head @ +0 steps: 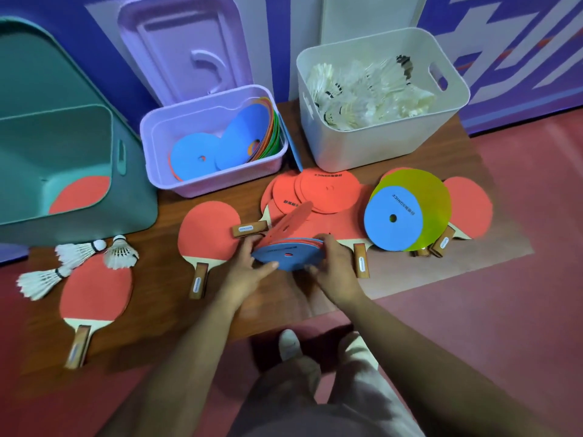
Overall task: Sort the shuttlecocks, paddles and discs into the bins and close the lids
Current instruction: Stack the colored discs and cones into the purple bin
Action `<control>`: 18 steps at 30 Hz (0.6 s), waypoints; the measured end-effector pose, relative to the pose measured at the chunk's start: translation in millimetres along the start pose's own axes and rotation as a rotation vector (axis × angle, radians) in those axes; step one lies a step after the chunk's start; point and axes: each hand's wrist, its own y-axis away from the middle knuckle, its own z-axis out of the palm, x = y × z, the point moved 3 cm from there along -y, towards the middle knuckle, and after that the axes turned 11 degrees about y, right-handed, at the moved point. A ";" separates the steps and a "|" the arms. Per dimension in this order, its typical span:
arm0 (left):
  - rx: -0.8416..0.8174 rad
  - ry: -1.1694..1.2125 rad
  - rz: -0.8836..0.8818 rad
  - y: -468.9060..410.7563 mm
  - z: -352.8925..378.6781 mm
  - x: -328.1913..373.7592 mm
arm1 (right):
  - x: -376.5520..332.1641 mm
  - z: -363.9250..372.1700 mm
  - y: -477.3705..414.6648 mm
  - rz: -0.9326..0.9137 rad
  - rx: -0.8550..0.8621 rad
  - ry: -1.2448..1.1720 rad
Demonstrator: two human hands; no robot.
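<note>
Discs [285, 258] in a loose stack are gripped at the middle of the wooden board [157, 294], the left hand [246, 272] and right hand [337, 272] curled round their edges. Gathering is judged under way; a lift toward the purple bin [220, 181] at eleven o'clock is called for next.

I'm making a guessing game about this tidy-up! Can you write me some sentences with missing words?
The white bin holds ____.
The sorted discs sit in the ____ bin.
____ loose shuttlecocks lie on the table.
The left hand and right hand hold a stack whose nearest disc is ____.
Missing words: shuttlecocks, purple, three, blue.
</note>
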 end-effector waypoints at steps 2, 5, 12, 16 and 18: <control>-0.030 -0.130 0.052 -5.6 -0.3 -0.5 | -6.3 2.2 -4.1 0.043 0.030 0.029; -0.056 -0.140 0.043 -8.5 2.6 4.8 | -10.6 0.4 -11.2 0.116 0.078 0.038; 0.078 0.263 -0.016 -0.2 8.5 24.2 | -18.5 -10.7 -36.0 0.124 -0.070 -0.109; 0.300 0.616 -0.055 -4.9 23.5 34.0 | -25.6 -16.1 -58.1 0.297 -0.149 -0.396; 0.233 0.771 -0.086 -11.6 34.2 36.7 | -24.4 -26.2 -71.5 0.306 -0.125 -0.373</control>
